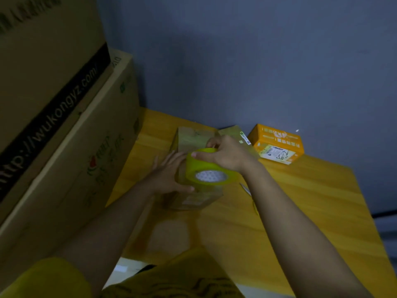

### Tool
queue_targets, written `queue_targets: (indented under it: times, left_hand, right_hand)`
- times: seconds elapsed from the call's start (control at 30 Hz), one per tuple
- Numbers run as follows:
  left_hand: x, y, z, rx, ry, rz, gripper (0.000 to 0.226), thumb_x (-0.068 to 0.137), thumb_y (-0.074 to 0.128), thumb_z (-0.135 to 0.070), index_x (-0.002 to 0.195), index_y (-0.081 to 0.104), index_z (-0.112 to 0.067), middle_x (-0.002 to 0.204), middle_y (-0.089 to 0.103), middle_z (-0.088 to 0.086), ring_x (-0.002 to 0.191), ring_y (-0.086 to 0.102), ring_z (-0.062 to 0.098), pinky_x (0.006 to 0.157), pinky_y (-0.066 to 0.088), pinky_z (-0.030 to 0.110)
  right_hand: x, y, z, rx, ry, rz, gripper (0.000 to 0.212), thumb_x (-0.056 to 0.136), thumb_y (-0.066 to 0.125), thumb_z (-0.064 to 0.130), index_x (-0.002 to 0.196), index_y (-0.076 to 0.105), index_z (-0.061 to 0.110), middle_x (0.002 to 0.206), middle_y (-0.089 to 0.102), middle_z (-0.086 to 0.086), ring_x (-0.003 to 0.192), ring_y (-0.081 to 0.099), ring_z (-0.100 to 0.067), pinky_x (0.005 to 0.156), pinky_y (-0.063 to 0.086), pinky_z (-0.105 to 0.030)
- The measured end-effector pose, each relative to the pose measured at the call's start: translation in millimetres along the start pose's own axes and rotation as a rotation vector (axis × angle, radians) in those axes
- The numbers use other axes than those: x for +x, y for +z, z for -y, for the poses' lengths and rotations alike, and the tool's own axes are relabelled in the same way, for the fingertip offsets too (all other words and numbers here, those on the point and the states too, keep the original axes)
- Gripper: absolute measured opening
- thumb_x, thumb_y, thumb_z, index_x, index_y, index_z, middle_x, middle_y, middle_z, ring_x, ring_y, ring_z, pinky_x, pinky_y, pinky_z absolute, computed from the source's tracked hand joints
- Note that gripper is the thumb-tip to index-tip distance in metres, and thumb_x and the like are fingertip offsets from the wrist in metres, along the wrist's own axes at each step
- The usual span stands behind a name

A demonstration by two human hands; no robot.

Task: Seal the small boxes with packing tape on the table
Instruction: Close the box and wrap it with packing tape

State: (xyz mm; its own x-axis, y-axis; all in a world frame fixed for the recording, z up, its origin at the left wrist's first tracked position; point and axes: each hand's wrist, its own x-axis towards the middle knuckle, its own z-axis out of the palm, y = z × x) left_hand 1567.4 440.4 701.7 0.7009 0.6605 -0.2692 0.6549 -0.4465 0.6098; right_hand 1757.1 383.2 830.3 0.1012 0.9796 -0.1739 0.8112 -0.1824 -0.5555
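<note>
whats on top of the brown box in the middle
A yellow tape roll sits over the brown box, gripped by the right hand. The left hand rests on the box beside it. Both cover most of the top, so any seam or tape is hidden.

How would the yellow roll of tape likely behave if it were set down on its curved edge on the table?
The roll of tape is round, so it would probably roll along the smooth wooden table. It looks thick with tape, so likely rather heavy for its size. The right hand grips its glossy rim, which may be somewhat slippery.
</note>
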Motion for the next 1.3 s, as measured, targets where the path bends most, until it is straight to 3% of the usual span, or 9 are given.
queue_targets:
  times: [0.13,0.33,0.5,0.63,0.77,0.87,0.97,1.13,1.3]
  left_hand:
    - [-2.1,2.7,14.7,-0.042,-0.022,0.002,0.126,0.04,0.045,-0.099,0.148,0.006,-0.047,0.155,-0.011,-0.03,0.145,-0.014,0.007,0.113,-0.014,0.056]
    - [8.1,4.7,1.0,-0.067,-0.009,0.032,0.118,0.048,0.048,-0.096,0.147,0.004,-0.049,0.148,-0.013,-0.036,0.147,-0.01,0.01,0.113,-0.011,0.053]
    - [6.9,2.0,-4.7,-0.146,-0.01,0.067,0.107,0.047,0.045,-0.098,0.136,0.001,-0.058,0.144,-0.013,-0.039,0.146,-0.004,0.006,0.117,-0.003,0.052]
    - [8.5,4.1,-3.0,-0.228,-0.018,0.069,0.102,0.051,0.057,-0.091,0.134,0.005,-0.061,0.138,-0.015,-0.048,0.137,0.0,-0.006,0.117,0.01,0.048]
    - [11.1,3.8,-6.2,-0.345,-0.028,0.088,0.098,0.063,0.074,-0.064,0.139,0.013,-0.053,0.139,-0.011,-0.049,0.137,0.006,-0.009,0.115,0.024,0.04]
    - [12.3,2.5,-14.1,-0.352,-0.07,0.022,0.083,0.076,0.066,-0.056,0.146,0.023,-0.04,0.149,0.001,-0.036,0.141,0.013,0.0,0.114,0.028,0.038]
    - [21.5,8.8,-38.1,-0.259,-0.188,-0.251,0.069,0.084,0.039,-0.062,0.139,0.04,-0.021,0.151,0.025,-0.008,0.134,0.036,0.018,0.102,0.041,0.037]
    - [45.2,38.0,-71.0,-0.097,-0.482,-0.379,0.099,0.082,0.048,-0.071,0.153,0.007,-0.015,0.158,0.003,0.009,0.123,0.046,0.038,0.086,0.05,0.042]
    - [48.9,36.1,-58.2,-0.058,-0.426,-0.368,0.103,0.081,0.047,-0.073,0.154,-0.007,-0.024,0.155,0.02,0.008,0.127,0.044,0.033,0.087,0.048,0.04]
  right_hand:
    - [-9.7,-41.6,-33.3,-0.389,0.238,0.018,0.065,0.067,0.07,0.071,0.056,0.052,0.009,0.057,0.048,-0.002,0.059,0.049,-0.02,0.049,0.03,-0.03]
    - [-5.9,-19.9,-112.7,-0.069,0.451,0.13,0.06,0.047,0.077,0.075,0.062,0.064,0.018,0.068,0.063,0.003,0.072,0.06,-0.015,0.06,0.044,-0.03]
    - [9.7,5.0,-143.3,0.094,0.494,0.21,0.064,0.059,0.084,0.057,0.086,0.072,0.001,0.093,0.069,-0.013,0.073,0.057,-0.013,0.062,0.041,-0.03]
    - [27.1,18.0,-153.6,0.079,0.435,0.319,0.049,0.067,0.08,0.056,0.066,0.067,0.009,0.068,0.053,0.001,0.069,0.051,-0.011,0.057,0.034,-0.024]
    - [30.4,31.5,-168.5,0.131,0.419,0.383,0.054,0.071,0.071,0.062,0.096,0.073,0.015,0.094,0.062,0.002,0.095,0.057,-0.016,0.075,0.04,-0.028]
    - [21.0,37.2,-177.6,0.134,0.364,0.316,0.097,0.054,0.055,0.09,0.111,0.07,0.013,0.118,0.065,-0.004,0.109,0.058,-0.021,0.081,0.04,-0.028]
    - [11.5,46.1,-177.6,0.13,0.345,0.237,0.123,0.039,0.04,0.102,0.117,0.068,0.011,0.121,0.066,-0.006,0.112,0.059,-0.022,0.086,0.045,-0.033]
    - [-9.0,56.1,-177.8,0.279,0.343,0.117,0.077,0.055,0.054,0.087,0.097,0.07,0.026,0.112,0.067,0.003,0.107,0.06,-0.018,0.088,0.047,-0.035]
    - [-29.9,67.3,-204.9,0.49,0.352,0.024,0.023,0.079,0.073,0.047,0.085,0.067,0.026,0.094,0.067,0.005,0.098,0.062,-0.015,0.092,0.042,-0.032]
